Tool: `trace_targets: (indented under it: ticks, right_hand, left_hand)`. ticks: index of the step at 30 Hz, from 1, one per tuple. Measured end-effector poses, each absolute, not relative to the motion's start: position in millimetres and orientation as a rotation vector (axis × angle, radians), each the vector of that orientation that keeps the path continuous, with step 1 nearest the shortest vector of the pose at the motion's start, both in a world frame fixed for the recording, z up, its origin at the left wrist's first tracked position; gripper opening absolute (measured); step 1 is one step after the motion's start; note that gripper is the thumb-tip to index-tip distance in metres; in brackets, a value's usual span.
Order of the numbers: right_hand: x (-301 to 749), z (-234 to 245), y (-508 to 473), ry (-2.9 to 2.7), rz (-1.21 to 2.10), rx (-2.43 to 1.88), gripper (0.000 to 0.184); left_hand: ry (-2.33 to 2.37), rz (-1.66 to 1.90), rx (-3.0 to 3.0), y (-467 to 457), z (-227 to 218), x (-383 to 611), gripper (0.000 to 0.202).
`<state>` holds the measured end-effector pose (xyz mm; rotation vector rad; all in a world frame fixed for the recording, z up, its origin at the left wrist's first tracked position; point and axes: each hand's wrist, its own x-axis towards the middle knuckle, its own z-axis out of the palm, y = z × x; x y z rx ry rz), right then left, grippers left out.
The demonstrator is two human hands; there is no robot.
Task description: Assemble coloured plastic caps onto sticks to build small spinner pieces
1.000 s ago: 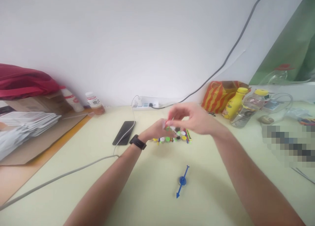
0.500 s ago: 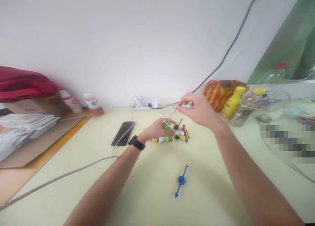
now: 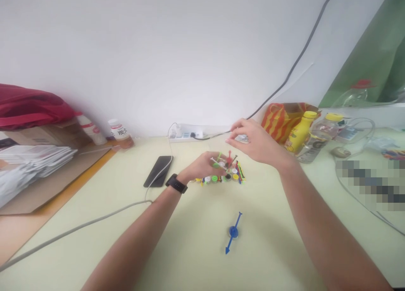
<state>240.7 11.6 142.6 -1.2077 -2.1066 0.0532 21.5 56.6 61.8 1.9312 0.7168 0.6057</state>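
On the table lies a blue arrow spinner (image 3: 233, 232) with a round hub, pointing toward me. Farther back, my left hand (image 3: 205, 166) curls its fingers round several small arrow spinners, among them a green one (image 3: 215, 164). A blurred red spinner (image 3: 229, 159) shows at the fingertips of that hand. Above and right of it, my right hand (image 3: 255, 141) hovers with thumb and fingers apart and nothing visible between them. In front of and beside my left hand stand round pieces, such as a yellow one (image 3: 235, 177), near a bundle of coloured strips (image 3: 240, 172).
A black phone (image 3: 158, 171) with a cable lies left of my hands. Behind are a power strip (image 3: 186, 133) and a labelled bottle (image 3: 120, 134). At right stand a striped bag (image 3: 275, 120), a yellow bottle (image 3: 300, 132) and a clear bottle (image 3: 319, 139).
The thin piece between my right fingertips is gone from them, and those fingers have parted. A red spinner now shows among those at my left hand, which has hardly moved.
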Motion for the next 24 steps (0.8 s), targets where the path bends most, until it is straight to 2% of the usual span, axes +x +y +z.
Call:
trace_targets:
  ticks: [9, 11, 14, 16, 17, 21, 24]
  right_hand:
    - [233.0, 167.8, -20.0, -2.035, 0.108, -1.154, 0.021]
    - [227.3, 169.8, -29.3, -2.278, 0.318, -1.141, 0.02]
    - [203.7, 156.6, -36.7, -2.8, 0.748, -1.098, 0.008]
    - [177.5, 139.4, -40.7, -3.153, 0.917, -1.164, 0.026]
    - [162.9, 129.8, -43.7, -3.303, 0.943, -1.193, 0.027]
    - [118.8, 96.6, -60.9, -3.661, 0.733, -1.221, 0.025]
    - [117.2, 86.4, -64.3, -3.536, 0.557, -1.057, 0.018]
  left_hand:
    - [0.744, 0.729, 1.81, 55.7, 62.2, 20.4, 0.042]
    - [0.75, 0.714, 1.805, 57.8, 57.9, 19.4, 0.036]
    - [0.761, 0.701, 1.777, 60.3, 54.2, 19.0, 0.037]
    - [0.764, 0.71, 1.744, 61.3, 55.1, 18.6, 0.044]
    - [0.762, 0.705, 1.733, 61.6, 56.3, 18.1, 0.047]
    - [0.761, 0.642, 1.755, 62.5, 61.8, 15.5, 0.049]
    - [0.809, 0.607, 1.792, 62.1, 62.6, 15.7, 0.052]
